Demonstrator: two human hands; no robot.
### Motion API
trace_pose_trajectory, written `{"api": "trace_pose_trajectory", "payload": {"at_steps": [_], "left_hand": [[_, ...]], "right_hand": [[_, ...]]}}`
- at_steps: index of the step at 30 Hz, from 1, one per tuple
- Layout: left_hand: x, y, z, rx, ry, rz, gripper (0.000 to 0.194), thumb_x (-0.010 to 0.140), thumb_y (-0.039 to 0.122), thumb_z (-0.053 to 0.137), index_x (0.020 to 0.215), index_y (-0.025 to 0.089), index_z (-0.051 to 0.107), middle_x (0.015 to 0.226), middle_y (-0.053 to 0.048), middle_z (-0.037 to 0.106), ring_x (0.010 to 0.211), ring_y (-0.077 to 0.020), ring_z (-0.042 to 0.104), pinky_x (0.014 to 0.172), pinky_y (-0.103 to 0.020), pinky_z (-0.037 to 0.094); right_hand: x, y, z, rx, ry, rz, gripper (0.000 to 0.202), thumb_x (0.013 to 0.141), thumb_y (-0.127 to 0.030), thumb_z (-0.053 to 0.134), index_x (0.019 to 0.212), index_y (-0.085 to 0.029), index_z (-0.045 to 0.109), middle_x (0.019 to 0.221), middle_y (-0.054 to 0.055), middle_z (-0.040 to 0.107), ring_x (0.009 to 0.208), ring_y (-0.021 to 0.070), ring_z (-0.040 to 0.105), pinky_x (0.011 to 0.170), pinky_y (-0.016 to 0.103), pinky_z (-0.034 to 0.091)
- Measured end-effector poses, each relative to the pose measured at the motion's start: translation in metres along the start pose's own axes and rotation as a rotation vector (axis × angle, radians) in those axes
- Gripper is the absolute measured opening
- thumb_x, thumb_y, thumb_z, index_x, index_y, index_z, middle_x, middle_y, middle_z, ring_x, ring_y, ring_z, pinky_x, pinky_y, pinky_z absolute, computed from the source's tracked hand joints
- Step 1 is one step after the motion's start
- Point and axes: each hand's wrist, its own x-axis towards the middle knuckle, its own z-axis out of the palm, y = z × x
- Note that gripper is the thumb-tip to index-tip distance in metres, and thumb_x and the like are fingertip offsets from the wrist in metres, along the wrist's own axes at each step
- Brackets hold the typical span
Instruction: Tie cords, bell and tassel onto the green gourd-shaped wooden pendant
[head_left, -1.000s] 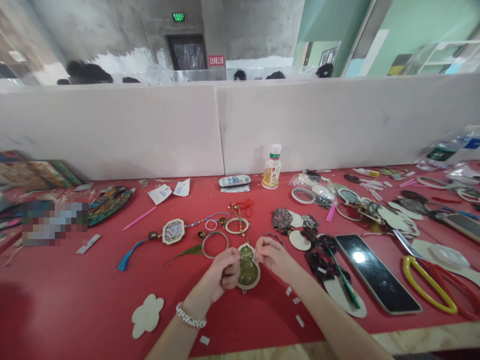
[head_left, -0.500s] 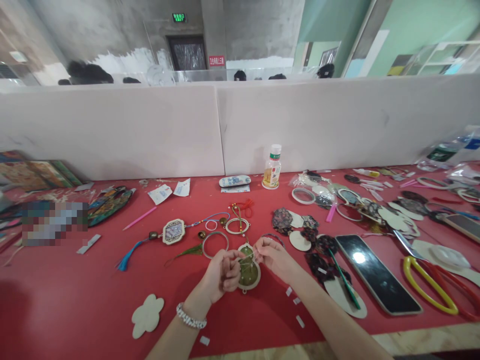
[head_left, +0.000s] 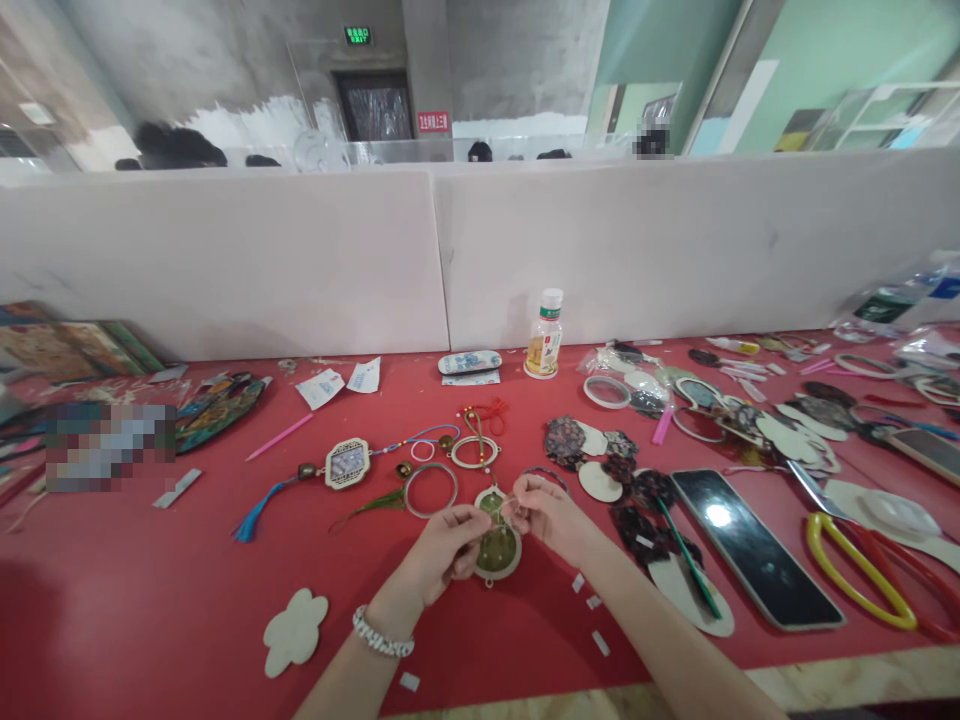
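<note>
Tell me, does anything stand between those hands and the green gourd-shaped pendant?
Nothing visible blocks them: the left hand and right hand are both at the green pendant, with only a thin pale strand at their fingertips.

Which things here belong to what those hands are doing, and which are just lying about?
In use, it seems: green gourd-shaped pendant, thin strand between left hand and right hand.
Lying about: nearer phone, scissors, small bottle, pink pencil, flower-shaped piece.
</note>
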Motion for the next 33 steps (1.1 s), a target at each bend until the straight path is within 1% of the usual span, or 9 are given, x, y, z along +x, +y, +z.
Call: {"api": "trace_pose_trajectory", "payload": {"at_steps": [3, 10, 13, 15, 17, 19, 22, 28, 33], "left_hand": [[0.001, 0.000, -0.002, 0.010, 0.034, 0.042, 0.023, 0.068, 0.035, 0.063, 0.069, 0.014, 0.054, 0.031, 0.010, 0.036, 0.026, -0.0020, 0.023, 0.028, -0.015, 0.013], [0.000, 0.003, -0.002, -0.047, 0.008, 0.096, 0.022, 0.071, 0.034, 0.060, 0.074, 0.013, 0.055, 0.031, 0.010, 0.036, 0.025, -0.0018, 0.020, 0.028, -0.015, 0.012], [-0.001, 0.004, -0.002, -0.120, 0.009, 0.124, 0.019, 0.072, 0.032, 0.059, 0.073, 0.014, 0.053, 0.047, 0.005, 0.052, 0.026, 0.0002, 0.023, 0.029, -0.015, 0.014], [-0.003, 0.004, -0.001, -0.156, 0.000, 0.129, 0.019, 0.072, 0.032, 0.059, 0.072, 0.014, 0.050, 0.060, 0.003, 0.058, 0.027, 0.0014, 0.025, 0.029, -0.014, 0.015], [-0.003, 0.005, -0.001, -0.172, -0.031, 0.114, 0.019, 0.072, 0.032, 0.058, 0.072, 0.015, 0.049, 0.055, 0.005, 0.053, 0.028, 0.0009, 0.025, 0.029, -0.014, 0.015], [-0.004, 0.005, -0.002, -0.186, -0.054, 0.096, 0.018, 0.074, 0.031, 0.056, 0.071, 0.015, 0.049, 0.045, 0.009, 0.040, 0.029, -0.0001, 0.023, 0.030, -0.014, 0.015], [-0.003, 0.005, -0.002, -0.209, -0.061, 0.085, 0.018, 0.074, 0.030, 0.056, 0.068, 0.016, 0.047, 0.043, 0.010, 0.028, 0.030, -0.0006, 0.019, 0.030, -0.014, 0.013], [-0.004, 0.007, -0.005, -0.195, -0.067, 0.083, 0.018, 0.075, 0.029, 0.055, 0.066, 0.016, 0.047, 0.042, 0.011, 0.022, 0.031, -0.0008, 0.014, 0.031, -0.014, 0.011], [-0.003, 0.008, -0.007, -0.129, -0.034, 0.069, 0.019, 0.072, 0.032, 0.058, 0.068, 0.016, 0.049, 0.040, 0.012, 0.021, 0.030, -0.0009, 0.012, 0.030, -0.014, 0.010]], "right_hand": [[-0.001, -0.001, -0.001, 0.046, -0.044, 0.037, 0.014, 0.067, -0.020, 0.055, 0.062, -0.017, 0.042, 0.054, -0.002, 0.055, 0.041, 0.0062, 0.041, 0.045, 0.020, 0.027], [0.001, 0.001, -0.005, 0.097, -0.113, 0.098, 0.017, 0.071, -0.021, 0.053, 0.061, -0.018, 0.039, 0.039, -0.011, 0.027, 0.035, 0.0034, 0.018, 0.039, 0.019, 0.016], [0.002, 0.003, -0.008, 0.075, -0.104, 0.090, 0.016, 0.071, -0.021, 0.054, 0.063, -0.018, 0.041, 0.039, -0.012, 0.024, 0.036, 0.0032, 0.015, 0.039, 0.018, 0.014], [0.002, 0.004, -0.009, 0.061, -0.100, 0.090, 0.015, 0.071, -0.021, 0.055, 0.064, -0.018, 0.042, 0.040, -0.012, 0.023, 0.037, 0.0031, 0.014, 0.039, 0.018, 0.014], [0.002, 0.005, -0.010, 0.043, -0.100, 0.088, 0.014, 0.070, -0.022, 0.056, 0.065, -0.018, 0.043, 0.040, -0.012, 0.023, 0.037, 0.0030, 0.014, 0.039, 0.018, 0.014], [0.002, 0.005, -0.010, 0.031, -0.099, 0.080, 0.014, 0.069, -0.022, 0.057, 0.065, -0.018, 0.044, 0.039, -0.012, 0.023, 0.036, 0.0028, 0.014, 0.039, 0.018, 0.014], [0.002, 0.004, -0.009, 0.008, -0.085, 0.073, 0.015, 0.069, -0.023, 0.057, 0.065, -0.017, 0.044, 0.039, -0.012, 0.024, 0.036, 0.0026, 0.015, 0.038, 0.018, 0.013], [0.000, -0.003, -0.004, -0.151, -0.002, 0.040, 0.015, 0.066, -0.026, 0.061, 0.066, -0.017, 0.048, 0.038, -0.012, 0.027, 0.035, 0.0022, 0.015, 0.037, 0.019, 0.012], [-0.001, -0.010, -0.006, -0.488, 0.072, -0.066, 0.011, 0.069, -0.027, 0.058, 0.067, -0.016, 0.056, 0.045, -0.007, 0.039, 0.038, 0.0038, 0.027, 0.039, 0.020, 0.018]]}}
